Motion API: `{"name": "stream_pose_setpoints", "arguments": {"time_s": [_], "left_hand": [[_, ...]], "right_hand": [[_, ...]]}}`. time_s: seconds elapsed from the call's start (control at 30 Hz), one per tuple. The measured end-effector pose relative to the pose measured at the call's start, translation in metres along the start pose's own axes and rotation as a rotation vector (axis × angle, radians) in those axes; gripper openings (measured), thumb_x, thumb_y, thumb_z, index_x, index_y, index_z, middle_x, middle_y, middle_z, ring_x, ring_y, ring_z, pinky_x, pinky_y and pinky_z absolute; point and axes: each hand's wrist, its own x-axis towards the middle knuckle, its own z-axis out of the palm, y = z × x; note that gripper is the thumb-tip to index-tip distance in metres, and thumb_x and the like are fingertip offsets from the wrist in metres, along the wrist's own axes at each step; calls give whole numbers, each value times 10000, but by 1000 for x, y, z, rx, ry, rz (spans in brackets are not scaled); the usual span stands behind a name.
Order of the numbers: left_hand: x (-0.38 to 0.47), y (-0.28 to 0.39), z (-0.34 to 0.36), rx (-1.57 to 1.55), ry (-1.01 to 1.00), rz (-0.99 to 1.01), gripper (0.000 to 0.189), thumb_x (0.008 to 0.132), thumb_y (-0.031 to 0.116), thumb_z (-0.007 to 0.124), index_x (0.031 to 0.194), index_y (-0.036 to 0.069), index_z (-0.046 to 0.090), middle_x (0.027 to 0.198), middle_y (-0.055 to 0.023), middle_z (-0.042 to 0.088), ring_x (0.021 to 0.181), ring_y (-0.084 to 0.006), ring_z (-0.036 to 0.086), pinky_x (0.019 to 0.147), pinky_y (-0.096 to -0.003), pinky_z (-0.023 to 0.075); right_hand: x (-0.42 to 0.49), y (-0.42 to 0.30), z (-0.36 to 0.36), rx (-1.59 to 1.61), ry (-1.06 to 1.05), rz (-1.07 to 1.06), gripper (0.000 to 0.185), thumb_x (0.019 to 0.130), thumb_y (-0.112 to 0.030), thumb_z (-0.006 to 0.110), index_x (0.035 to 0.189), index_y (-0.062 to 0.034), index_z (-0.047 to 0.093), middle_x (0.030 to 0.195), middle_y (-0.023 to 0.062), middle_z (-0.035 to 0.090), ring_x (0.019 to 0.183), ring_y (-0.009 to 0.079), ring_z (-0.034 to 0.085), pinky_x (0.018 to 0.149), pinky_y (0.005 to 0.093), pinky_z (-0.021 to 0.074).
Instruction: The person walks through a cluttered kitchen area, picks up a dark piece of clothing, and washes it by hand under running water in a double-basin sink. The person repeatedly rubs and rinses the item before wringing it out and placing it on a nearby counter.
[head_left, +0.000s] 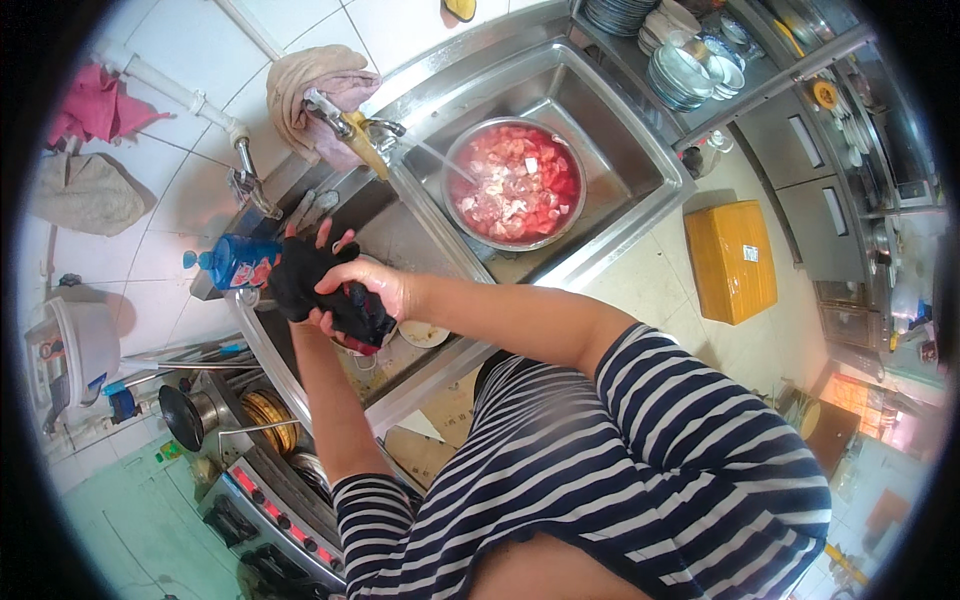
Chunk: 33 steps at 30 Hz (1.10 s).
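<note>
Black fabric that looks like a glove (307, 277) covers much of my left hand (315, 259), whose bare fingertips stick out apart at the far end. My right hand (371, 281) grips the black fabric from the side, thumb on top. A bunched dark part with red and blue patches hangs below the right hand; whether it is a second piece cannot be told. Both hands are above the left sink basin (412, 232). In the right basin (600, 172) a round metal bowl (517, 184) holds cut pieces of raw meat in reddish water, with tap water running in.
A tap (386, 127) with towels (315, 82) draped behind it stands at the sink's back. A blue plastic bottle (236, 261) is beside the left hand. Stacked bowls (679, 75) fill a shelf at right, and a taped box (731, 261) lies on the floor.
</note>
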Motion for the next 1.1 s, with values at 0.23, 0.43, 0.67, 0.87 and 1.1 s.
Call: {"name": "stream_pose_setpoints", "arguments": {"time_s": [0.23, 0.43, 0.67, 0.87, 1.1], "left_hand": [[7, -28, 13, -234, -403, 162, 377, 811, 483, 621, 1017, 184, 521, 1196, -109, 439, 1082, -330, 455, 912, -545, 388], [13, -3, 42, 259, 176, -30, 235, 789, 105, 628, 698, 115, 412, 690, -43, 453, 626, -168, 484, 590, -316, 440], [30, -14, 16, 1365, 454, -91, 222, 782, 140, 647, 679, -32, 551, 646, -72, 604, 582, -180, 560, 546, -310, 420], [24, -49, 4, 1795, 635, 417, 302, 798, 245, 667, 852, -45, 605, 809, -181, 646, 740, -313, 609, 715, -353, 458], [0, -28, 58, 1833, 474, 815, 144, 792, 56, 683, 772, -2, 552, 741, -122, 585, 640, -263, 551, 644, -324, 437]], "right_hand": [[-3, 13, 0, 199, -76, -96, 314, 844, -291, 633, 1012, -46, 531, 894, 93, 557, 766, 171, 555, 669, 299, 459], [-4, -5, 2, -499, 294, -75, 319, 786, -316, 707, 888, -45, 571, 777, 65, 580, 672, 154, 579, 519, 299, 447], [38, 1, -70, -1282, 789, -415, 375, 606, -205, 742, 872, 25, 612, 833, 164, 642, 772, 294, 630, 687, 378, 493], [35, -8, -114, -1621, 773, -878, 556, 559, -239, 762, 1026, 3, 582, 954, 249, 629, 921, 388, 609, 782, 421, 483], [-30, -15, -43, -681, 289, -148, 672, 783, -437, 669, 1289, -72, 418, 1188, 154, 522, 1045, 318, 538, 823, 497, 484]]}}
